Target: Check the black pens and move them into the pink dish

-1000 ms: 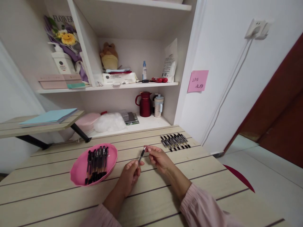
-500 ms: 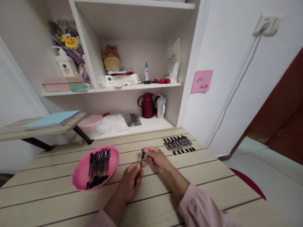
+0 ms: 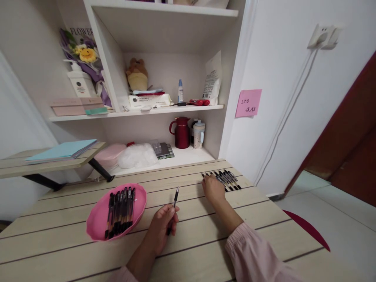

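Observation:
My left hand (image 3: 162, 226) rests on the wooden table (image 3: 73, 250) with its fingers closed round a black pen (image 3: 173, 206), tip pointing up and away. My right hand (image 3: 212, 187) lies over the left end of a row of several small black pen parts (image 3: 227, 179) near the table's far edge. Its fingers are curled down onto them, and what they hold, if anything, is hidden. A pink bowl (image 3: 96, 227) with several black pens (image 3: 120, 210) sits to the left of my left hand.
White shelves behind the table carry a dark red jug (image 3: 180, 132), a small cup (image 3: 197, 133), a white bag (image 3: 136, 154) and boxes. A side board with blue paper (image 3: 61, 149) juts out at the left. A pink note (image 3: 248, 103) hangs on the wall.
My right hand let go of the pen's tip and moved right and away to the row of pen parts. The left hand kept the pen and stayed put.

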### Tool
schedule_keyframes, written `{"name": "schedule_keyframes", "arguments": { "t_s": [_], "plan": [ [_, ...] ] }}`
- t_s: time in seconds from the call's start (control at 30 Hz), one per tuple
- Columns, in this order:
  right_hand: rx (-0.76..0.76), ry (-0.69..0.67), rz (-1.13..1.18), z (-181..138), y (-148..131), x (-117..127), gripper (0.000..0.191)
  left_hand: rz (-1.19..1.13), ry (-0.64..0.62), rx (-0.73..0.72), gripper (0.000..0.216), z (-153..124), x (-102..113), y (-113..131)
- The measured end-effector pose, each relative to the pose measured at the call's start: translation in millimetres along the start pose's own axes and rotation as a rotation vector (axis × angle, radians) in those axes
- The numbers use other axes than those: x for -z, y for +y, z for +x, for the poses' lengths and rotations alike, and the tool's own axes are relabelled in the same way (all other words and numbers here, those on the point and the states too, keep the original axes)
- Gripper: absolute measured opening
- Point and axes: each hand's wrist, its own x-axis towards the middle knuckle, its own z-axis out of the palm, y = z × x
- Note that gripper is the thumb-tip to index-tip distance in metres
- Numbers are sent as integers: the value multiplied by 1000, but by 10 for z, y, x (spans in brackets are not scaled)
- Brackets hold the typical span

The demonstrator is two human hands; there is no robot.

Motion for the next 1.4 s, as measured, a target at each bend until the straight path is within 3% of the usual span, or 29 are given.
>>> {"name": "schedule_keyframes", "arguments": {
  "t_s": [0.2, 0.43, 0.63, 0.73, 0.83, 0.97, 1.13, 1.4],
  "plan": [
    [11, -107, -158, 4, 37, -131, 24, 14, -11, 25, 24, 4, 16, -7],
    [70, -106, -31, -97, -150, -109, 20, 36, -18, 18, 24, 8, 12, -21],
    [-61, -199, 872, -142, -293, 30, 5, 88, -16, 6, 26, 8, 16, -35],
    [-100, -219, 1301, -208, -302, 123, 17, 126, -10, -11, 28, 2, 13, -33],
    [-131, -144, 1607, -292, -327, 195, 38, 141, -20, -19, 29, 0, 11, -41],
    [-90, -131, 1660, -375, -408, 221, 40, 148, -23, -13, 31, -4, 7, -54],
    [-63, -219, 1630, -424, -493, 199, 30, 161, -30, -1, 33, 22, 31, -76],
    [0, -366, 1538, -496, -551, 111, 30, 159, -35, 23, 32, 104, 84, -145]
  ]
}}
